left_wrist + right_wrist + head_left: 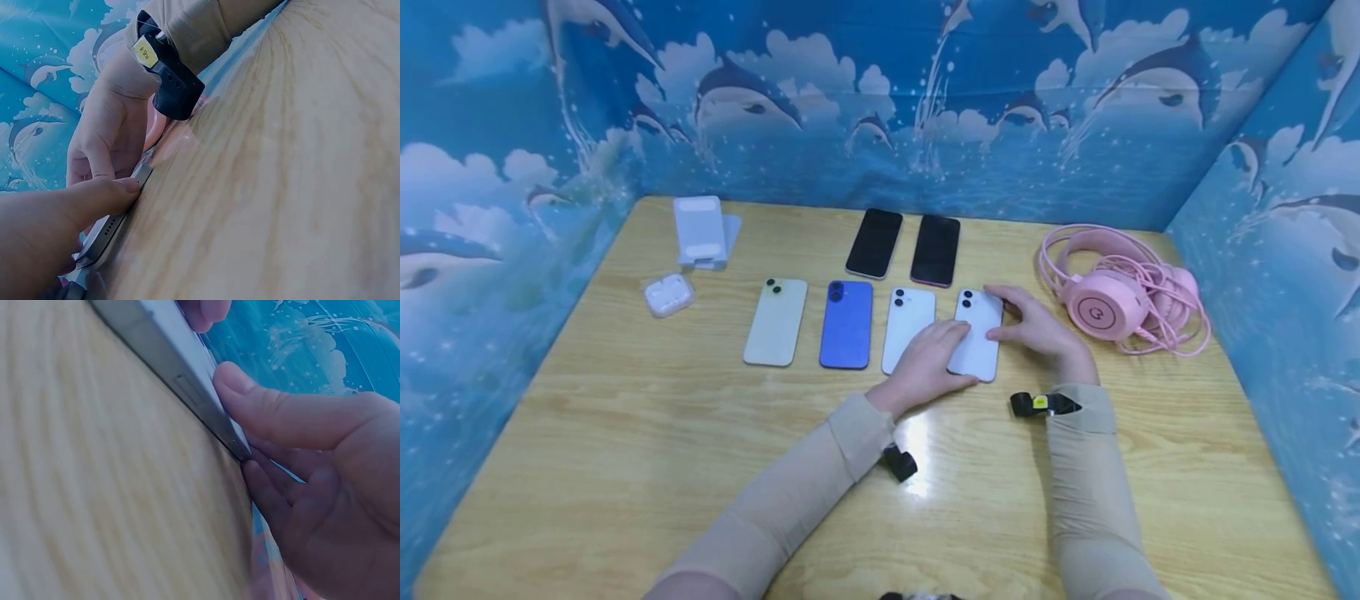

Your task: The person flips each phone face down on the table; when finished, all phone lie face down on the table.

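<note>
And it's both hands on the right white phone (979, 337), camera lenses up, lying on the wooden table (625, 442) at the right end of a row of four! The left hand (925, 371) has it by the lower left — thumb along the bottom edge, fingers by the long left side. The right hand (1036, 329) grips from across, thumb against the right side, fingers round the top right corner. So both grasp the same phone; how firmly, the pictures cannot tell.

Just beside it lies the left white phone (906, 325), partly hidden under the left hand's reach; whether the hand touches it is hard to say. Next along come the blue phone (846, 325), then the yellow phone (777, 323), both backs up. Behind the row, two with dark screens showing: the silver-edged phone (875, 243) and the pink-edged phone (936, 250).

Out to the right, pink headphones (1097, 304) sit with their cable looped over them. Far left — a white stand (700, 229), with a small white case (669, 295) near its foot. Dolphins leap across the backdrop (850, 158) all round.
</note>
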A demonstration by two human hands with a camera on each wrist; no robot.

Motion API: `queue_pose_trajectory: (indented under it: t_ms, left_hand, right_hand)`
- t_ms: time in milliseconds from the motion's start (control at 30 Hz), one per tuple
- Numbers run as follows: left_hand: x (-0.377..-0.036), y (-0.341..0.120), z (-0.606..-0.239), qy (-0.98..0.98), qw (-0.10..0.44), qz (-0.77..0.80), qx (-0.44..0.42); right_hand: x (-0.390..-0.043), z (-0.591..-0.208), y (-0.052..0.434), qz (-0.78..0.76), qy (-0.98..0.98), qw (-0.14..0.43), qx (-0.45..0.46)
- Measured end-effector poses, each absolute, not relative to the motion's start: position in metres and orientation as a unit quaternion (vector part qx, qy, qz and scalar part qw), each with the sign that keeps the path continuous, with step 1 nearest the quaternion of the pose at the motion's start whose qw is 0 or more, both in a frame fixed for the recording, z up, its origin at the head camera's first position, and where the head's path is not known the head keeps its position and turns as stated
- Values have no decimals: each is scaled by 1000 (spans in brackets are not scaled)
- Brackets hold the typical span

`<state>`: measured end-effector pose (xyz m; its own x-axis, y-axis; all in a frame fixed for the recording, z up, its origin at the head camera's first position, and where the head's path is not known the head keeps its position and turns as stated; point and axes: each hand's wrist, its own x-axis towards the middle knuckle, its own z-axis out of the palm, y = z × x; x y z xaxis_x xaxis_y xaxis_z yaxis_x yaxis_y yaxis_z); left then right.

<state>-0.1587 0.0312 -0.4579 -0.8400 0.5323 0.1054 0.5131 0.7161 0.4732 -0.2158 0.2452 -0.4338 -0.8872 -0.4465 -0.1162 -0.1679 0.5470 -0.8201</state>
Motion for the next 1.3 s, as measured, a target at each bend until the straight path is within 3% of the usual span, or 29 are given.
queue_pose_trajectory:
  t_ms: [400, 633, 800, 967, 1167, 1300]
  left_hand:
    - [-158, 32, -459, 926, 15, 243, 288]
    - [-162, 29, -451, 911, 55, 313, 263]
    - [-179, 8, -440, 880, 52, 433, 190]
    - [-202, -33, -431, 849, -16, 521, 84]
    - [-228, -75, -429, 824, -35, 564, -39]
    - [-250, -90, -426, 831, -22, 552, -68]
  right_hand:
    - [-217, -434, 246, -429, 872, 158, -173]
    - [-217, -436, 247, -432, 870, 156, -181]
    - [-218, -436, 247, -431, 870, 157, -183]
    - [-217, -431, 243, -419, 881, 152, -159]
    - [-211, -414, 215, -446, 880, 79, -140]
    - [-216, -408, 176, -501, 853, 48, -140]
